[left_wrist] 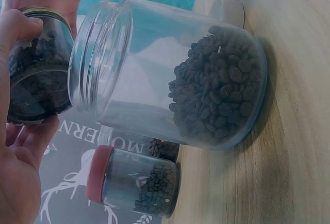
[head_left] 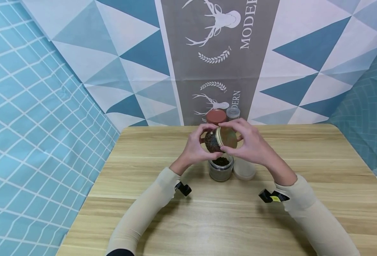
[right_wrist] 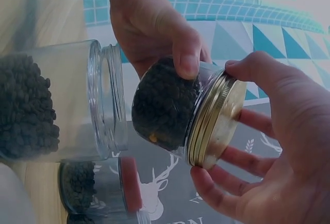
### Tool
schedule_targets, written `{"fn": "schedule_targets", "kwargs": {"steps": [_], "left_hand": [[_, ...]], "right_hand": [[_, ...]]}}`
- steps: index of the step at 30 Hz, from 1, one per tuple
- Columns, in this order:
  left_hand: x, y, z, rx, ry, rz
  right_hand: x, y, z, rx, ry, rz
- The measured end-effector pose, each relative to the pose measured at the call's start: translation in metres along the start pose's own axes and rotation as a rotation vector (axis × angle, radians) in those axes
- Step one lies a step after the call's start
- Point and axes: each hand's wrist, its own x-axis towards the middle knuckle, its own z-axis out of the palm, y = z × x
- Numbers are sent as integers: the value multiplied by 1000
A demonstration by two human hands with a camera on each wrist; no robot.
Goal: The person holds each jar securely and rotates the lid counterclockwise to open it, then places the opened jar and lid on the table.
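Note:
Over the far middle of the table, both hands hold a small glass jar (right_wrist: 160, 108) of dark beans, tilted on its side. My left hand (head_left: 196, 145) grips the glass body, thumb pressed against its side. The fingers and thumb of my right hand (head_left: 250, 141) are curled round the rim of its gold screw lid (right_wrist: 219, 123), which sits on the jar. Just below stands a larger glass jar (left_wrist: 149, 69) with an open mouth, partly filled with dark beans. A pale round lid (head_left: 244, 170) lies on the table to its right.
Behind the hands stand a jar with a red lid (head_left: 216, 115), also holding dark beans, and a jar with a clear lid (head_left: 233, 112). The wooden table (head_left: 207, 220) meets a patterned wall covering (head_left: 143, 78) at the back.

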Motion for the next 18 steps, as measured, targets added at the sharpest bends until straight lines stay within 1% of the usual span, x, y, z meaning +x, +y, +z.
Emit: {"fn": "schedule_targets", "kwargs": {"steps": [5, 8, 13, 18], "left_hand": [[-1, 0, -1, -3, -6, -1], [-1, 0, -1, -1, -9, 2], [-1, -1, 0, -13, -9, 5], [0, -1, 0, -30, -6, 3]], "right_hand": [[-1, 3, 0, -24, -1, -98], [-2, 4, -1, -28, -16, -140], [-3, 5, -2, -22, -35, -195], [-3, 6, -3, -23, -30, -230]]}}
